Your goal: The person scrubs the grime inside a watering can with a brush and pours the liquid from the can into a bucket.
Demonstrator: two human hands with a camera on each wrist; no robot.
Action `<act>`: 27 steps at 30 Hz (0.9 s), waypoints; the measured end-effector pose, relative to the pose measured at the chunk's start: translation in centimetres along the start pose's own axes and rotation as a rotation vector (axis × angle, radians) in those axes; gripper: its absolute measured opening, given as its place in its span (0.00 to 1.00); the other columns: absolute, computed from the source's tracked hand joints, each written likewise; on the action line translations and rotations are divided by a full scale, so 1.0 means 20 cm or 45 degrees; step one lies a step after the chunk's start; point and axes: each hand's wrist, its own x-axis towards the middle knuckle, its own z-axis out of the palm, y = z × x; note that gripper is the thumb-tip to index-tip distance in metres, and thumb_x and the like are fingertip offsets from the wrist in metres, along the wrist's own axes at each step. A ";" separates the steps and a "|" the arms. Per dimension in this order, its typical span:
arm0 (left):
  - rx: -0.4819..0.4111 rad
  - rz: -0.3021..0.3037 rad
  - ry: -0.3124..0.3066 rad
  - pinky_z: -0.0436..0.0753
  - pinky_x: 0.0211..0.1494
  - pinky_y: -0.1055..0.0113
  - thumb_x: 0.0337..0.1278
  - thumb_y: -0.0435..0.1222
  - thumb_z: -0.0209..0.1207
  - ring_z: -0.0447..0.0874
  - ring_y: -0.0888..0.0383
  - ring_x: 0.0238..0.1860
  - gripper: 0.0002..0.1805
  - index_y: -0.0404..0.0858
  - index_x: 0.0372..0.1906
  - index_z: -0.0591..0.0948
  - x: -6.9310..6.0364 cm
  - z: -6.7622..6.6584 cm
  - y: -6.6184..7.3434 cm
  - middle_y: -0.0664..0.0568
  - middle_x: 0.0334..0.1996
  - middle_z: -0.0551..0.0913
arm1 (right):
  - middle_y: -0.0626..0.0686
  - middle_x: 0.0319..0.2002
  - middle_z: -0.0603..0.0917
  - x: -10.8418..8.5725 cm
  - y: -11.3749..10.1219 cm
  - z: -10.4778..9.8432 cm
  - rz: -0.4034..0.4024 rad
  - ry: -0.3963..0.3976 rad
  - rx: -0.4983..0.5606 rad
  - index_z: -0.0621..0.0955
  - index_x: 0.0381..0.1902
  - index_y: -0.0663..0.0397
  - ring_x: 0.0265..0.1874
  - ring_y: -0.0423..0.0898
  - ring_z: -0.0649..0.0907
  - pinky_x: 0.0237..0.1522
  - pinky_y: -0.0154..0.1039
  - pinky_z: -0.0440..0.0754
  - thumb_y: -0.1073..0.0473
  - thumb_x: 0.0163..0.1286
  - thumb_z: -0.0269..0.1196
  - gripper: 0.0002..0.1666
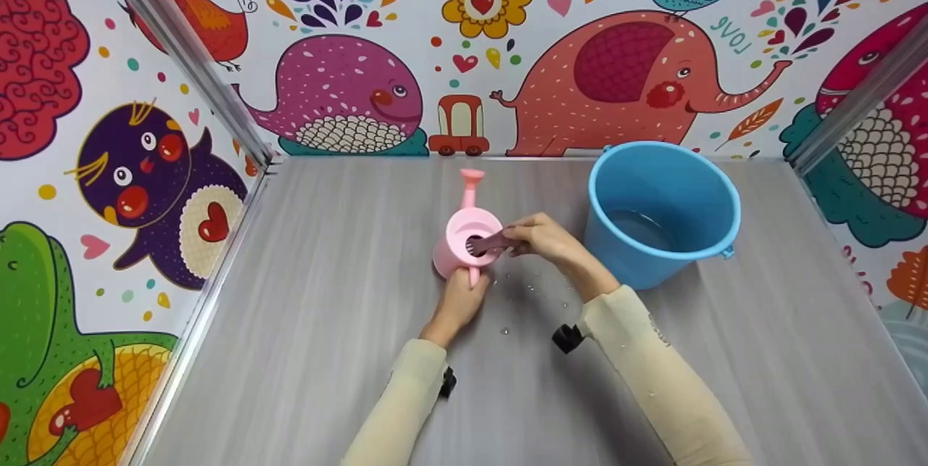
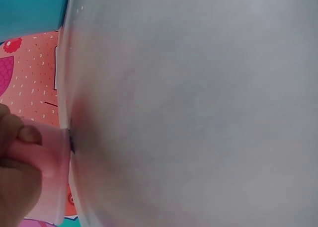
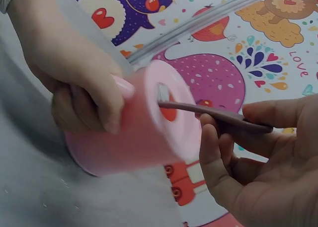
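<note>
A pink toy watering can (image 1: 448, 257) stands on the grey table, its spout pointing to the far wall. My left hand (image 1: 462, 301) grips its handle; the left wrist view shows fingers of that hand (image 2: 19, 187) curled round the handle. From the right, my right hand (image 1: 549, 238) pinches a small brush (image 1: 498, 241) by its mauve handle. In the right wrist view the pale bristles of the brush (image 3: 213, 112) are at the round opening in the can's top (image 3: 181, 108), the bristle end partly inside. The can's inside is mostly hidden.
A blue bucket (image 1: 645, 263) stands at the back right, close to my right forearm, with what looks like a little water in it. Water drops (image 1: 505, 331) dot the table (image 1: 312, 321) in front of the can. Cartoon-printed walls (image 1: 486, 67) bound the back and sides.
</note>
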 end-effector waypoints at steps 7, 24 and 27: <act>0.006 -0.015 -0.050 0.58 0.24 0.72 0.57 0.31 0.52 0.55 0.65 0.17 0.21 0.49 0.14 0.58 0.00 0.01 0.01 0.63 0.13 0.56 | 0.59 0.36 0.87 0.02 0.01 0.11 0.010 -0.003 -0.163 0.83 0.46 0.74 0.30 0.40 0.82 0.38 0.34 0.83 0.65 0.70 0.54 0.17; -0.039 -0.007 0.029 0.58 0.25 0.71 0.56 0.30 0.53 0.54 0.66 0.18 0.22 0.48 0.15 0.58 0.00 0.00 -0.01 0.64 0.13 0.56 | 0.47 0.30 0.85 -0.06 0.05 -0.02 0.076 0.004 0.217 0.80 0.51 0.77 0.30 0.40 0.80 0.39 0.31 0.82 0.64 0.70 0.55 0.19; -0.033 -0.022 0.029 0.57 0.24 0.71 0.56 0.31 0.53 0.53 0.65 0.17 0.22 0.48 0.14 0.57 0.00 0.00 0.00 0.65 0.12 0.55 | 0.47 0.29 0.85 -0.07 0.07 -0.04 0.083 0.005 0.323 0.81 0.49 0.75 0.30 0.41 0.80 0.39 0.32 0.82 0.64 0.71 0.55 0.17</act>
